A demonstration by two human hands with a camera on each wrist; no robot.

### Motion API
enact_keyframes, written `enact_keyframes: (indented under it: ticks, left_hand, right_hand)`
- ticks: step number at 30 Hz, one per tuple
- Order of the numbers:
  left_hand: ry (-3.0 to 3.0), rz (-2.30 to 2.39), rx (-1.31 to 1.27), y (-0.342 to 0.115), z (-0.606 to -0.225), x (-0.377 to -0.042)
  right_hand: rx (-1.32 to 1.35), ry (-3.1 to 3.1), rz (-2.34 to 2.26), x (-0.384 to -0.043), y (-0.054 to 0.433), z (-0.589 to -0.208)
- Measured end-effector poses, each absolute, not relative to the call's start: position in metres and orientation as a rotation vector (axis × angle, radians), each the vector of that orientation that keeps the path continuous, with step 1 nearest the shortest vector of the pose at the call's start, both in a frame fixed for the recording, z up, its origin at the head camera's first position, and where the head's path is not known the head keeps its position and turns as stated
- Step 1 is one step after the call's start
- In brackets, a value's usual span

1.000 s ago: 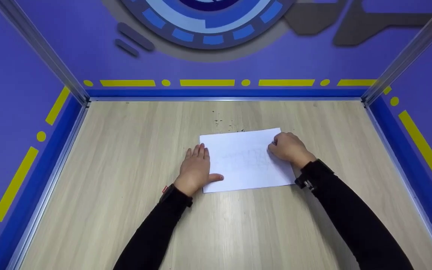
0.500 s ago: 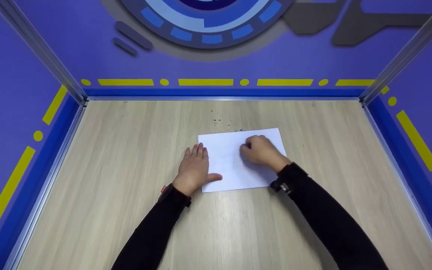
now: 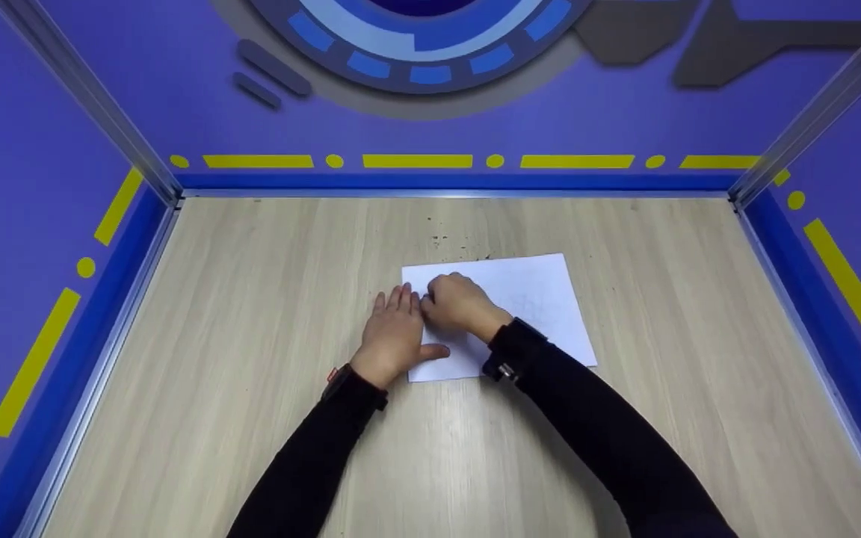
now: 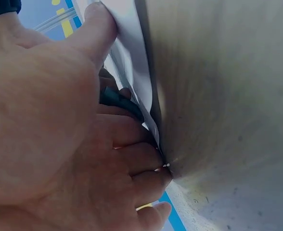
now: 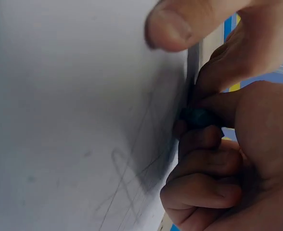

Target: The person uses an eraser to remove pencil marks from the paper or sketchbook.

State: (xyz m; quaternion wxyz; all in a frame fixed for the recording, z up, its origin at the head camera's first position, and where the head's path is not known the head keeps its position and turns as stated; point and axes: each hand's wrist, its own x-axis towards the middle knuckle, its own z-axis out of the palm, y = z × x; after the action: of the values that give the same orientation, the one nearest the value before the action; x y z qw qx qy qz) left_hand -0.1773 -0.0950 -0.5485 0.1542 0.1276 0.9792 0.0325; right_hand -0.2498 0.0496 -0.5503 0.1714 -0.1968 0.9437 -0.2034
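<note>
A white sheet of paper (image 3: 535, 276) lies on the wooden table, with faint grey pencil lines (image 5: 132, 178) on it. My left hand (image 3: 391, 332) rests flat along the sheet's left edge, fingers straight and thumb spread over the paper. Close beside its fingertips, my right hand (image 3: 462, 302) pinches a small dark teal eraser (image 5: 199, 117) down at the paper, its other fingers curled. The head view hides the eraser behind the hand; the left wrist view shows part of it past the left fingers.
Dark crumbs (image 3: 439, 239) are scattered on the table (image 3: 288, 299) just beyond the sheet's far edge. Blue-purple panels (image 3: 430, 134) with yellow marks wall the table at the back and both sides, joined by metal rails.
My right hand has swept left across the paper with the eraser, from the right edge to beside the left hand. The left hand and the sheet have stayed in place.
</note>
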Motion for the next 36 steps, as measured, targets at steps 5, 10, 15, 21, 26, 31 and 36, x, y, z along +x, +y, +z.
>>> enact_keyframes:
  ticks: [5,10,15,21,26,31,36]
  left_hand:
    - [2.799,0.073,0.357,-0.093,-0.547,-0.177]
    - [2.789,0.063,0.369,-0.092,-0.546,-0.177]
    - [2.788,0.077,0.352,-0.093,-0.547,-0.176]
    - [2.78,0.074,0.354,-0.093,-0.548,-0.176]
    - [2.762,0.091,0.352,-0.093,-0.549,-0.177]
    - [2.776,0.1,0.354,-0.093,-0.548,-0.176]
    - [2.796,0.127,0.367,-0.095,-0.549,-0.175]
  right_hand:
    - [-0.577,2.685,-0.549,-0.251,0.057,-0.552]
    - [-0.535,2.706,-0.544,-0.252,0.08,-0.553]
    - [-0.426,2.727,-0.631,-0.255,0.124,-0.554]
    - [-0.337,2.748,-0.701,-0.259,0.196,-0.552]
    - [-0.22,2.789,-0.661,-0.261,0.242,-0.552]
    - [-0.203,2.782,-0.642,-0.262,0.257,-0.554]
    - [-0.186,2.784,-0.62,-0.26,0.254,-0.552]
